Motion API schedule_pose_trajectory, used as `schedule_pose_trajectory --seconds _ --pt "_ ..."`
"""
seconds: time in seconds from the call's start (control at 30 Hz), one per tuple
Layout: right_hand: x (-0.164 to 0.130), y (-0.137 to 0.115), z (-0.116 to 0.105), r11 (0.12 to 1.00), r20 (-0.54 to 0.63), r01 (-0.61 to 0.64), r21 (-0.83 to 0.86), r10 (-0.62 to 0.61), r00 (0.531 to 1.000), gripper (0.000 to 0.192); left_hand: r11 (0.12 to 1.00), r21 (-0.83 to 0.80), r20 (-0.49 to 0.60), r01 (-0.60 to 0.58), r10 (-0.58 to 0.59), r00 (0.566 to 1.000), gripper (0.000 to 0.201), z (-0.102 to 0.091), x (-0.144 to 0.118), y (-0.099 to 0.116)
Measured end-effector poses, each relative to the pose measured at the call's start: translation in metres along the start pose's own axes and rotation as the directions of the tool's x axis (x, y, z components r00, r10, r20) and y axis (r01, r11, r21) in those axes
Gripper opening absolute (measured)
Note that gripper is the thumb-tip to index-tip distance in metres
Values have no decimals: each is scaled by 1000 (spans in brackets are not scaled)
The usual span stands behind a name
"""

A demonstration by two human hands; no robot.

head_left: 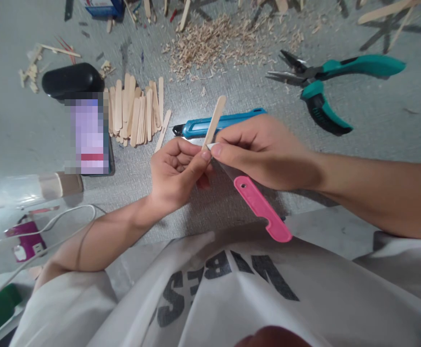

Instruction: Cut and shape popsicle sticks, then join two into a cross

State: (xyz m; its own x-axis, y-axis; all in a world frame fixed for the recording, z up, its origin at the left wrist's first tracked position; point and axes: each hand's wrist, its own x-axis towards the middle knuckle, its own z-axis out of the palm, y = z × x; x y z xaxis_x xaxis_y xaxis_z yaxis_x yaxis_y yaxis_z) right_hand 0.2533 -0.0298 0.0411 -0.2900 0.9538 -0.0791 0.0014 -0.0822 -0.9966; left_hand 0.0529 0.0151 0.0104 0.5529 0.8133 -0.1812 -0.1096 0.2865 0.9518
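Left hand (pixel 176 168) pinching the stick (pixel 214 120), right hand (pixel 264 152) gripping the knife (pixel 259 207); blade sits close to that thumb, slip risk.

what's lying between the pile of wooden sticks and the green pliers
In the head view, a blue utility knife lies between the stick pile and the pliers.

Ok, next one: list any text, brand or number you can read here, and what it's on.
"VIBES", seen upside down and partly folded: on the white shirt.
Phone screen: blurred out, unreadable.
Blue box at the top edge: print too small to read.
Teal pliers, blue utility knife, pink-handled knife: no legible marking.
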Motion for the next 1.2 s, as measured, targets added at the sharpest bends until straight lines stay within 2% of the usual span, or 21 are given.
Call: schedule_pose_trajectory --seconds 0.23,0.5,0.63,0.77,0.93,1.1,1.2 --pt "-2 0 -1 998 -26 -6 -69 4 1000 41 998 42 -34 -44 46 998 59 1 -2 -3" --pt "-2 3 0 995 -24 -41 -88 39 999 51 978 158 -102 -136 153 983 56 5 -6 -6" --pt "-3 4 2 994 -29 -74 -76 72 997 53 970 220 -117 -104 132 984 60 4 -9 -8" --pt "-2 1 3 993 -18 -112 -37 112 994 51 967 233 -93 -107 131 987 52 2 -12 -10" --pt "0 0 2 993 28 -116 8 116 993 45 976 210 -65 -51 66 996 52 3 -12 -6" --pt "0 5 1 992 22 -126 -13 126 992 48 986 159 -43 -55 63 997 52 3 -11 -4" --pt "1 7 1 994 57 -100 33 98 994 46 991 117 -25 -57 60 998 53 2 -9 -4"
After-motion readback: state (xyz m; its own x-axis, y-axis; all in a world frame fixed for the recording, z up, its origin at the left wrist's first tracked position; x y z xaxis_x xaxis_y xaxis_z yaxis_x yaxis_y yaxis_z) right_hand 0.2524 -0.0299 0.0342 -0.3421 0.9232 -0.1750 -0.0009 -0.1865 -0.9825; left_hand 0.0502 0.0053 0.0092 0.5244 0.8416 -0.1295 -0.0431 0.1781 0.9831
